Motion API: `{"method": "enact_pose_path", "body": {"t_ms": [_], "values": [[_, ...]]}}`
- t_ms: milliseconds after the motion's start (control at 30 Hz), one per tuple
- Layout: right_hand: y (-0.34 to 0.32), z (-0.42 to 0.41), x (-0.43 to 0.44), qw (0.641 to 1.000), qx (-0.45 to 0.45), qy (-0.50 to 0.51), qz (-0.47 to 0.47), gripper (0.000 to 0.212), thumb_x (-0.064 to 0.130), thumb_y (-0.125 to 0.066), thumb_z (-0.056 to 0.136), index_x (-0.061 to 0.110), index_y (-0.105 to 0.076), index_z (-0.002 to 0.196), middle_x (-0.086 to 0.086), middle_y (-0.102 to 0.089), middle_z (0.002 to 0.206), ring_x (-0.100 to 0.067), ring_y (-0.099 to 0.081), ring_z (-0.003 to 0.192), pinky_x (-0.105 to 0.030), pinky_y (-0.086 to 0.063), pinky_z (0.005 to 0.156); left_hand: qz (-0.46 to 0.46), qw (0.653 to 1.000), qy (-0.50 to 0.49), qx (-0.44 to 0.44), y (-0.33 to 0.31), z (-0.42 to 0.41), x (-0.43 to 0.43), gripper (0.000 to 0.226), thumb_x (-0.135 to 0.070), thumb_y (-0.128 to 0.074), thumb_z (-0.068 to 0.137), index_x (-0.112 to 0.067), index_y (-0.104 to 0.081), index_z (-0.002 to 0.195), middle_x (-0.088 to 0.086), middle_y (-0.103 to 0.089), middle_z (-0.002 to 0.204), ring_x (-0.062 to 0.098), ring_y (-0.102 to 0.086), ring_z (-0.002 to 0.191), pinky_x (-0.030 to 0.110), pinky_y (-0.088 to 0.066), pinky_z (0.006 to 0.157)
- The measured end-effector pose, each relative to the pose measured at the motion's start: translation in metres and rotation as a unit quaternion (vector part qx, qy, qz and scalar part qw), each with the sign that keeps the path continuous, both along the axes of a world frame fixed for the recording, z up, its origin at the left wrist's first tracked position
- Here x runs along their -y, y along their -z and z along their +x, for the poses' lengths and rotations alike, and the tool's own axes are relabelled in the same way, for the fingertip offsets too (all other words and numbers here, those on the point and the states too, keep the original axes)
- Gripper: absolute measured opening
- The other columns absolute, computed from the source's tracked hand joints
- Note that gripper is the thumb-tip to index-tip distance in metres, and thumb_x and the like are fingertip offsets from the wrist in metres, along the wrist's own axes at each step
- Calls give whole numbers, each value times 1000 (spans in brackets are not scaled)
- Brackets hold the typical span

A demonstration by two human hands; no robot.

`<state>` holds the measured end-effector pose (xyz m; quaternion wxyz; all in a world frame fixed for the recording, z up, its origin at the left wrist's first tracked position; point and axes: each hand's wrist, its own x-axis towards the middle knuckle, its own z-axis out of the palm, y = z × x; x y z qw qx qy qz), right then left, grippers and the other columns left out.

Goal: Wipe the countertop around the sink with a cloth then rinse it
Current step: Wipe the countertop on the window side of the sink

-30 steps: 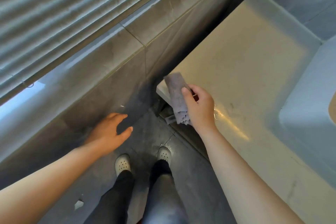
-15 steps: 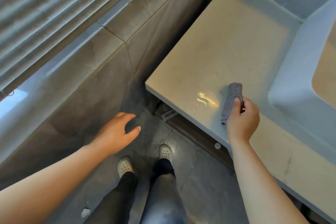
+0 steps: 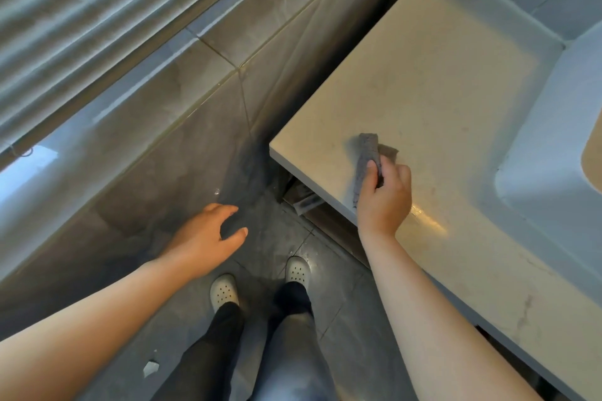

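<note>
Left of the white ceramic sink (image 3: 534, 153), right hand (image 3: 384, 195) clenched around folded grey cloth (image 3: 367, 166) on pale stone countertop (image 3: 433, 75), left hand (image 3: 208, 234) open, empty: best pressed flat, overlapping strokes towards that sink

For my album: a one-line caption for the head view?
Right hand wipes pale stone countertop with grey folded cloth; left hand hangs free.

Single head-worn view, looking steeply down; near the countertop (image 3: 439, 81) edge, floor (image 3: 342, 319) far below
</note>
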<state>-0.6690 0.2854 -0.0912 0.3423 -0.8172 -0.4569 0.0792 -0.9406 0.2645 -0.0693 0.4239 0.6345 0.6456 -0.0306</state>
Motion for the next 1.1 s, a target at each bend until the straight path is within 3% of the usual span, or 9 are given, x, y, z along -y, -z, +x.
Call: {"method": "enact_pose_path", "body": {"t_ms": [300,467,600,700,833,967,1100], "values": [[-2,-71,-14,990,-26,-135,-12,26,30,-53,95,16,-67,111,2,-58,92,-5,-51,77,-14,-43,59,1,999,-46,-8,3,-28,14,55,-44,-55,89,-22,-44,138,-5,-44,141,14,-58,102,30,-44,94],[-19,-77,5,967,-145,-199,-62,22,30,-54,95,16,-69,104,5,-58,84,-4,-55,75,-8,-41,61,-7,999,-39,-27,4,-40,25,55,-45,-55,89,-23,-44,138,-4,-44,141,16,-49,123,31,-40,101],[-42,-59,52,980,-167,-111,-16,16,26,-57,94,16,-68,101,5,-57,84,1,-55,79,-7,-43,62,-8,1000,-23,-11,2,-31,28,56,-44,-57,88,-21,-46,137,-3,-46,140,15,-50,122,33,-43,99],[-55,-34,90,986,-162,-18,30,11,21,-57,94,16,-67,93,4,-55,81,-4,-53,76,-10,-41,63,-1,1000,4,0,-1,-11,29,54,-40,-59,88,-17,-48,136,0,-48,137,16,-50,121,30,-42,99],[-55,4,125,982,-130,115,70,12,19,-56,95,15,-66,99,6,-56,84,-6,-54,79,-12,-43,67,8,999,50,19,-6,19,27,55,-42,-58,88,-17,-47,136,-1,-47,136,14,-59,99,27,-44,90],[-38,35,141,971,-95,215,45,18,21,-50,97,9,-63,102,0,-55,92,-8,-49,78,-27,-44,68,17,996,89,12,-8,41,25,55,-45,-56,89,-19,-46,137,-4,-47,136,11,-59,87,28,-45,86],[-15,42,134,975,-60,211,-29,26,24,-46,98,5,-62,109,-10,-56,96,-11,-46,80,-24,-34,64,23,994,104,13,-7,50,23,56,-46,-56,88,-19,-47,136,-3,-47,136,12,-59,95,30,-47,89]]}}
